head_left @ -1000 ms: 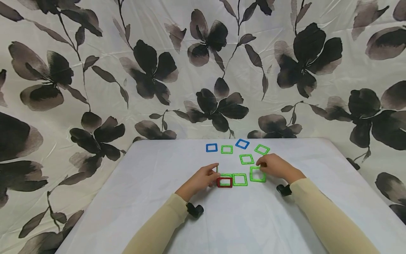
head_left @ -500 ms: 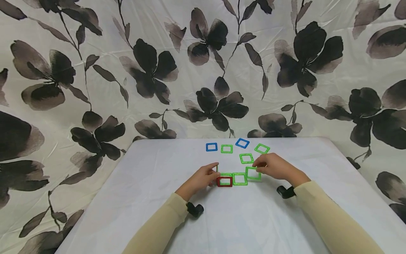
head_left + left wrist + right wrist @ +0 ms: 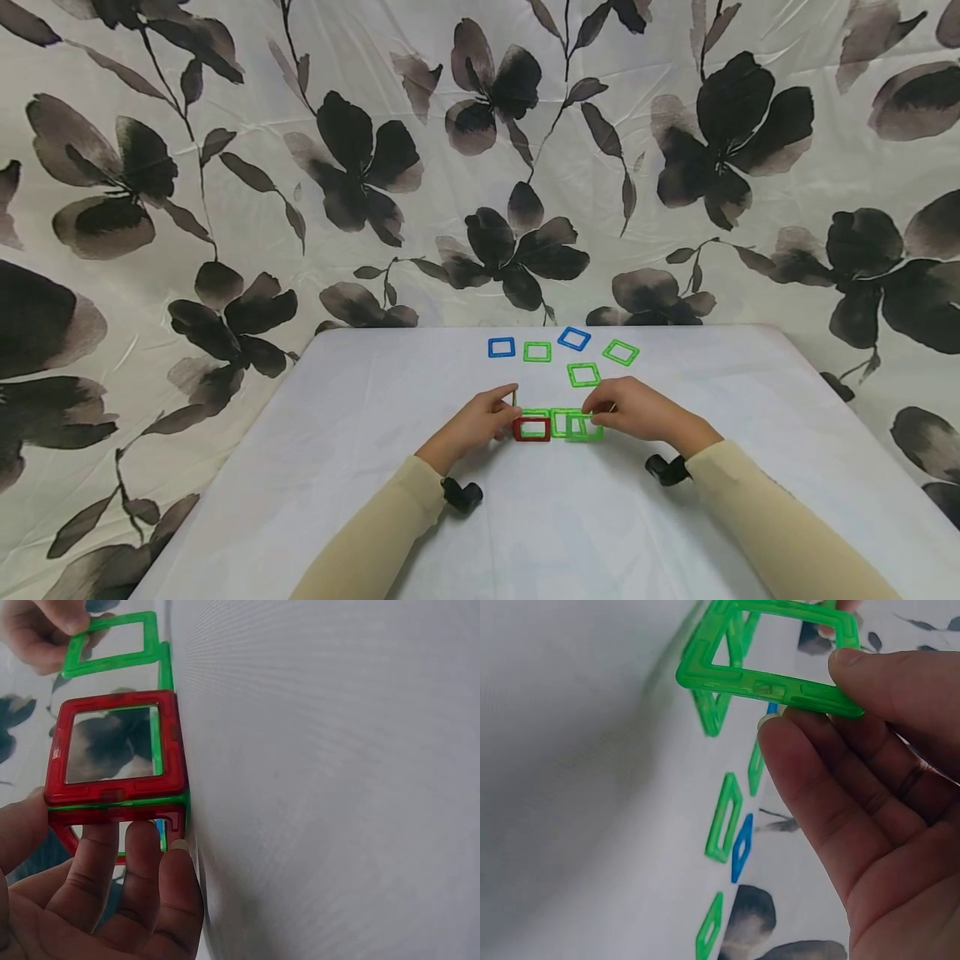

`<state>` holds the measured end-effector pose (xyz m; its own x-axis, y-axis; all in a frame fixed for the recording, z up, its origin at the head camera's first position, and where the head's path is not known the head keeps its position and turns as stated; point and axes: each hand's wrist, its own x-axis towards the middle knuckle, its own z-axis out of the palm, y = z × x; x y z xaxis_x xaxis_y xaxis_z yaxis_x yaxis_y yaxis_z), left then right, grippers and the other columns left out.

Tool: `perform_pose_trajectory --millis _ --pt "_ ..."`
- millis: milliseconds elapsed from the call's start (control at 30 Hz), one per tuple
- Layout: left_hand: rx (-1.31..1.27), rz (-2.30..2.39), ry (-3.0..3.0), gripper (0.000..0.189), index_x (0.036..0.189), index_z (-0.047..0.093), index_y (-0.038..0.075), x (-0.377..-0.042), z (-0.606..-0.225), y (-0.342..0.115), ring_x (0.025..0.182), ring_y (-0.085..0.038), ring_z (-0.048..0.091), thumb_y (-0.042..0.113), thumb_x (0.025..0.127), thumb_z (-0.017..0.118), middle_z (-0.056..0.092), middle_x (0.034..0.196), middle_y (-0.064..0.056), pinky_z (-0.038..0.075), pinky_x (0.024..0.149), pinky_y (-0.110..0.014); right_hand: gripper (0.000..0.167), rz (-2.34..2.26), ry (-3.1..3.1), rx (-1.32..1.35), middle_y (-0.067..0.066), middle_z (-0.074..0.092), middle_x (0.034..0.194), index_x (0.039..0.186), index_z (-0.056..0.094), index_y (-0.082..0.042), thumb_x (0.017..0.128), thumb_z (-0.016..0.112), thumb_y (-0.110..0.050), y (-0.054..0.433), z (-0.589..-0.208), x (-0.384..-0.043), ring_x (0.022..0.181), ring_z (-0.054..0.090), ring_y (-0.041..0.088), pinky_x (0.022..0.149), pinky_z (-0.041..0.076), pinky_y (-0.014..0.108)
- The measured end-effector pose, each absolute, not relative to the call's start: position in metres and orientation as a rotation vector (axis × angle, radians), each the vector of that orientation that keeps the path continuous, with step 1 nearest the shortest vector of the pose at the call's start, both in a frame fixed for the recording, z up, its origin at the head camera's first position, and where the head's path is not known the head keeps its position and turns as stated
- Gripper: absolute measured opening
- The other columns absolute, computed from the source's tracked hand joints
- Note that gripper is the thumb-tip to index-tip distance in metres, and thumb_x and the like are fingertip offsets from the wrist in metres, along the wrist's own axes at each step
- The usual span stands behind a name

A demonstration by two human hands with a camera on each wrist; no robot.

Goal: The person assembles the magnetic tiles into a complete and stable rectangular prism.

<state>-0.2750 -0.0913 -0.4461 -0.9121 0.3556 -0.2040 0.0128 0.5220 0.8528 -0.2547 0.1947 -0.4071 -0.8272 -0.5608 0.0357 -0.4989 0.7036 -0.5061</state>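
My left hand (image 3: 476,419) grips the left side of a small upright build of red and green magnetic tiles. In the left wrist view its fingers and thumb are around the red side tile (image 3: 109,815), beside the upright red front tile (image 3: 120,789). A green square magnetic tile (image 3: 769,688) is pinched by my right hand (image 3: 637,408) between thumb and fingers. That tile is tilted up and, in the head view, overlaps the right part of a flat green tile (image 3: 555,421) beside the build. Part of the build is hidden behind the left fingers.
Further back on the white table (image 3: 420,367) lie loose tiles: a blue one (image 3: 501,357), a green one (image 3: 537,360), another blue one (image 3: 573,339) and two more green tiles to the right. A floral cloth (image 3: 480,183) hangs behind the table.
My right hand has moved left with the green tile, from right of the flat green tile to overlapping it. My left hand has stayed at the build.
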Motion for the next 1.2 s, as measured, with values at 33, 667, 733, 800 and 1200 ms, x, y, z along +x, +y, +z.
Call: perform_pose_trajectory --millis 33,667,733,800,1200 --pt "0.307 1.351 2.412 0.061 0.150 0.036 0.020 -0.275 -0.446 -0.091 0.082 -0.019 0.060 0.036 0.096 0.059 0.065 0.105 -0.003 0.049 0.072 -0.029 0.018 -0.776 2.785 -0.878 -0.003 0.069 0.103 0.107 0.073 -0.014 0.090 0.068 -0.015 0.194 -0.408 -0.254 0.089 0.059 0.008 0.078 0.052 0.028" --pt "0.295 1.344 2.412 0.061 0.150 0.036 0.022 -0.274 -0.444 -0.091 0.084 -0.019 0.060 0.036 0.096 0.059 0.065 0.106 -0.002 0.049 0.074 -0.029 0.014 -0.744 2.829 -1.001 -0.007 0.068 0.099 0.102 0.073 -0.015 0.089 0.069 -0.014 0.178 -0.414 -0.253 0.087 0.058 0.007 0.076 0.051 0.027" --pt "0.296 1.346 2.412 0.060 0.150 0.037 0.022 -0.274 -0.445 -0.091 0.083 -0.019 0.059 0.036 0.096 0.059 0.065 0.106 -0.002 0.048 0.073 -0.029 0.014 -0.744 2.831 -0.993 -0.007 0.068 0.099 0.102 0.073 -0.015 0.089 0.069 -0.014 0.177 -0.414 -0.253 0.088 0.058 0.007 0.076 0.051 0.027" --pt "0.298 1.349 2.412 0.060 0.150 0.037 0.022 -0.274 -0.445 -0.091 0.083 -0.020 0.060 0.036 0.096 0.059 0.065 0.106 -0.003 0.048 0.073 -0.029 0.014 -0.745 2.830 -0.982 -0.007 0.068 0.099 0.103 0.073 -0.015 0.089 0.069 -0.014 0.177 -0.414 -0.254 0.089 0.058 0.008 0.077 0.051 0.027" --pt "0.299 1.355 2.406 0.059 0.150 0.037 0.022 -0.275 -0.444 -0.090 0.082 -0.020 0.059 0.035 0.097 0.058 0.065 0.105 -0.003 0.048 0.071 -0.028 0.016 -0.748 2.835 -0.975 -0.006 0.068 0.099 0.104 0.073 -0.015 0.089 0.069 -0.015 0.175 -0.417 -0.256 0.089 0.059 0.007 0.077 0.051 0.026"
